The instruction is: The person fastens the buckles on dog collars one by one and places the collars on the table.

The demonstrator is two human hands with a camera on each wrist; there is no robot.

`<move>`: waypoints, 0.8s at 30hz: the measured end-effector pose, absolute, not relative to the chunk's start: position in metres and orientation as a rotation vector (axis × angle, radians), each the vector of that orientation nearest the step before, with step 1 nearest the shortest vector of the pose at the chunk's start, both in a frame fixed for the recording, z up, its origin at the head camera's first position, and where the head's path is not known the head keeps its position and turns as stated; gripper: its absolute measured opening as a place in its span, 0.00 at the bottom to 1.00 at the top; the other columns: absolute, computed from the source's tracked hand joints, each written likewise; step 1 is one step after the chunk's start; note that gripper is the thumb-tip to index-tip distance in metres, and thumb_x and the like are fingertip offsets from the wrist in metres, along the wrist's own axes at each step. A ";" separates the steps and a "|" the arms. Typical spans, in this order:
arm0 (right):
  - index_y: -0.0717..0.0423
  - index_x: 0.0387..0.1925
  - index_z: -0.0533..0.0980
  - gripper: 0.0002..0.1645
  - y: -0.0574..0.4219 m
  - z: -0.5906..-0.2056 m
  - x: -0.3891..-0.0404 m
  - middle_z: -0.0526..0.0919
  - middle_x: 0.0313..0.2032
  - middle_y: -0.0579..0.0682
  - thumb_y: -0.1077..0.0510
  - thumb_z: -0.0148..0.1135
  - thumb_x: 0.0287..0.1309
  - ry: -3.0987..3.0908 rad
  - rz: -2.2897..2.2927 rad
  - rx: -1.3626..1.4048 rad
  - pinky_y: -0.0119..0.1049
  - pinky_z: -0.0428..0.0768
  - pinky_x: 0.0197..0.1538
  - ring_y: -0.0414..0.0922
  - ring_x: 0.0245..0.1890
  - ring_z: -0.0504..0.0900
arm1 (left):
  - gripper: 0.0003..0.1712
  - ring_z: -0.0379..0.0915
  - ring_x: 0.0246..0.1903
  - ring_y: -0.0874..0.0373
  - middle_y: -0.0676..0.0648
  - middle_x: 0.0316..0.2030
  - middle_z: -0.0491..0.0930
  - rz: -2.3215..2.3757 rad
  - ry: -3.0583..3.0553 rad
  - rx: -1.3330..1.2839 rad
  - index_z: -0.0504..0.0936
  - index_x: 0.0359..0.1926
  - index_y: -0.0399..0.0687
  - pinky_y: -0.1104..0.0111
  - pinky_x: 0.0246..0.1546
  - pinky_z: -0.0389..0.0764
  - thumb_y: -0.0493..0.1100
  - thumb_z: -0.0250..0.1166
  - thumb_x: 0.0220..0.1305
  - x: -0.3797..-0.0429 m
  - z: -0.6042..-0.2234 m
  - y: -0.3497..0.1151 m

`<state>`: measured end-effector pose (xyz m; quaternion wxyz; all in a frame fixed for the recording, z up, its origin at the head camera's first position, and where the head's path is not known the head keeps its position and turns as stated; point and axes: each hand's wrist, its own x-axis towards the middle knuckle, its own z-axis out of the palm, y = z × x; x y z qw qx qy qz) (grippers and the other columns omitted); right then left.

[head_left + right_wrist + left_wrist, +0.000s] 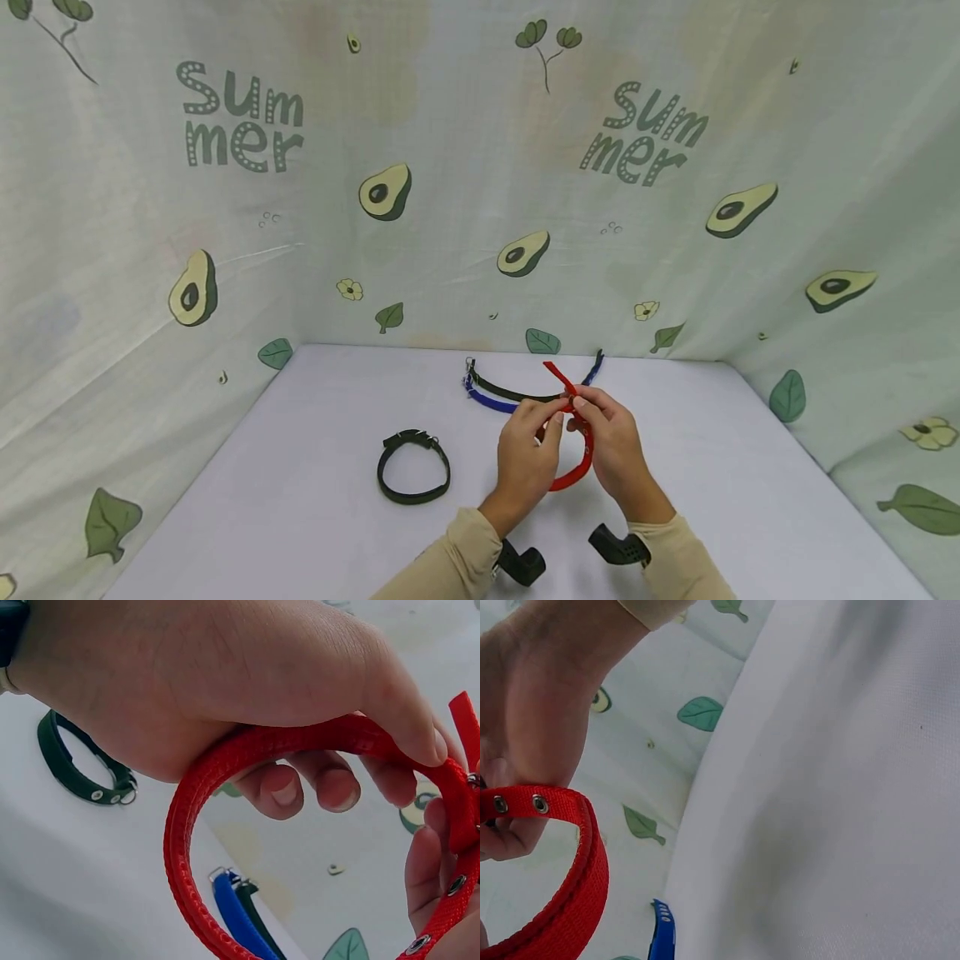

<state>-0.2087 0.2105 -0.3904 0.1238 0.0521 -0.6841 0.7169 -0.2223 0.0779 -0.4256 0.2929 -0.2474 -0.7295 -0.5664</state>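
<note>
A red collar (573,477) with metal eyelets is bent into a loop and held above the white table. My left hand (525,450) pinches it near the buckle (474,780), fingertips close to those of the other hand. My right hand (618,446) grips the band from the right, its thumb along the strap in the right wrist view. The collar's free end (561,377) sticks up past the fingertips. In the left wrist view, the eyeleted part of the red strap (562,802) curves in front of the right hand (547,727); most of the left hand is out of that frame.
A dark green collar (414,498), fastened into a ring, lies on the table (315,450) to the left. Behind the hands, a blue collar (491,403) and another dark green collar (510,392) lie stretched side by side. Patterned cloth (450,275) rises around the table.
</note>
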 end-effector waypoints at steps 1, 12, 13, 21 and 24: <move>0.71 0.59 0.72 0.21 0.211 -0.390 -0.209 0.80 0.47 0.55 0.59 0.52 0.75 -1.986 2.103 0.154 0.34 0.80 0.49 0.57 0.43 0.78 | 0.14 0.70 0.30 0.65 0.53 0.37 0.79 -1.507 -1.948 -0.654 0.86 0.54 0.51 0.74 0.28 0.78 0.43 0.60 0.74 -0.222 -0.425 0.078; 0.71 0.59 0.70 0.22 0.210 -0.396 -0.211 0.79 0.52 0.63 0.57 0.52 0.75 -1.938 2.146 0.147 0.34 0.80 0.48 0.49 0.42 0.79 | 0.14 0.66 0.29 0.66 0.57 0.36 0.78 -1.499 -2.067 -0.578 0.86 0.55 0.57 0.75 0.26 0.76 0.45 0.60 0.74 -0.216 -0.426 0.078; 0.72 0.59 0.70 0.22 0.211 -0.397 -0.211 0.79 0.52 0.64 0.57 0.52 0.75 -1.933 2.150 0.155 0.34 0.80 0.48 0.49 0.42 0.79 | 0.14 0.66 0.28 0.66 0.57 0.35 0.77 -1.495 -2.073 -0.578 0.86 0.54 0.57 0.75 0.26 0.76 0.45 0.60 0.74 -0.215 -0.426 0.078; 0.74 0.58 0.69 0.22 0.218 -0.394 -0.210 0.81 0.47 0.54 0.60 0.54 0.74 -1.924 2.141 0.295 0.32 0.81 0.47 0.50 0.41 0.80 | 0.14 0.66 0.28 0.66 0.55 0.34 0.76 -1.483 -2.034 -0.672 0.87 0.54 0.54 0.75 0.24 0.74 0.44 0.59 0.75 -0.219 -0.420 0.075; 0.74 0.57 0.69 0.21 0.220 -0.393 -0.211 0.82 0.45 0.51 0.60 0.55 0.73 -1.962 2.137 0.339 0.34 0.81 0.45 0.46 0.38 0.80 | 0.13 0.69 0.30 0.65 0.54 0.36 0.77 -1.507 -2.028 -0.708 0.86 0.53 0.51 0.74 0.27 0.76 0.42 0.59 0.75 -0.221 -0.416 0.071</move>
